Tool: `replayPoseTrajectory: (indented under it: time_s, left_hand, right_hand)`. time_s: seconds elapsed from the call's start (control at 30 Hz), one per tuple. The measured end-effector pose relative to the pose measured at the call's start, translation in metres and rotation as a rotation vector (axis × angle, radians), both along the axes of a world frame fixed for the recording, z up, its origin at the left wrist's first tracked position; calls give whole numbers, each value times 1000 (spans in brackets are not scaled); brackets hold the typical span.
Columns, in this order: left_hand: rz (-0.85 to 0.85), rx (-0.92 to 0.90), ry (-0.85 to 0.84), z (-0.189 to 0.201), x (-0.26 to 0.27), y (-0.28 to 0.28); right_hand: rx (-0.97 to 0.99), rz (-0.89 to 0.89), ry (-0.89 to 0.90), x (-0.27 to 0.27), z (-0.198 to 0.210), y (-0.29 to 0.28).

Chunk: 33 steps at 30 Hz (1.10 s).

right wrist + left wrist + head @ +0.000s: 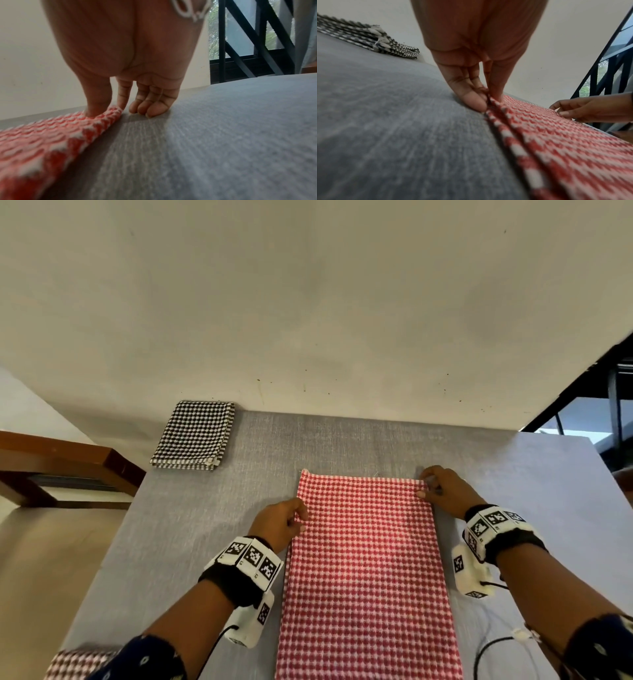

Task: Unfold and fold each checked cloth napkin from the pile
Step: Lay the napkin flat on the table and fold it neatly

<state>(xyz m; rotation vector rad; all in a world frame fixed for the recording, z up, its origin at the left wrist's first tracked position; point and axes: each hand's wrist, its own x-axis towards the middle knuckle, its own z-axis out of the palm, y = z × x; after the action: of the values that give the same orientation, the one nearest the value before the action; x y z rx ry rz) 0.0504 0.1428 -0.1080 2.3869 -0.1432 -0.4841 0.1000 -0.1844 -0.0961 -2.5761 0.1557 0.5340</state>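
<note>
A red-and-white checked napkin [366,570] lies lengthwise on the grey table [342,440], doubled over, with two layers showing along its left edge [505,129]. My left hand [303,522] pinches that left edge near the far end, thumb against fingers [488,104]. At the far right corner my right hand [424,489] holds the cloth with its thumb on top and its index finger at the corner's edge [109,109]. Its other fingers [147,108] are curled onto the table.
A folded black-and-white checked napkin [193,436] lies at the table's far left by the wall. A brown checked cloth [78,664] shows at the near left corner. Wooden furniture [68,463] stands left of the table; a black window grille [616,392] is at right.
</note>
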Motion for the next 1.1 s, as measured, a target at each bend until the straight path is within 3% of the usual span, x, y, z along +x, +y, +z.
replayPoseTrajectory:
  time_s: [0.13, 0.27, 0.67, 0.87, 0.93, 0.97, 1.03, 1.1]
  left_hand:
    - [-29, -18, 36, 2, -5, 0]
    - [-25, 24, -5, 1, -15, 0]
    - [31, -27, 1, -1, -23, 3]
    - [-52, 308, -161, 9, -35, -6]
    - [-113, 390, -227, 11, -36, -8]
    - [-177, 451, -219, 10, -35, -9]
    - [-346, 584, -121, 5, -34, -9]
    - [-446, 679, -25, 0, -32, -7]
  right_hand:
    - [113, -295, 31, -30, 11, -3]
    - [247, -433, 184, -83, 3, -7]
    - [321, -472, 100, -115, 2, 14]
    - [94, -429, 59, -118, 2, 21]
    - [18, -417, -34, -117, 16, 32]
    - [-58, -343, -131, -115, 24, 44]
    - [-145, 32, -240, -115, 35, 84]
    - [-140, 529, -82, -119, 31, 129]
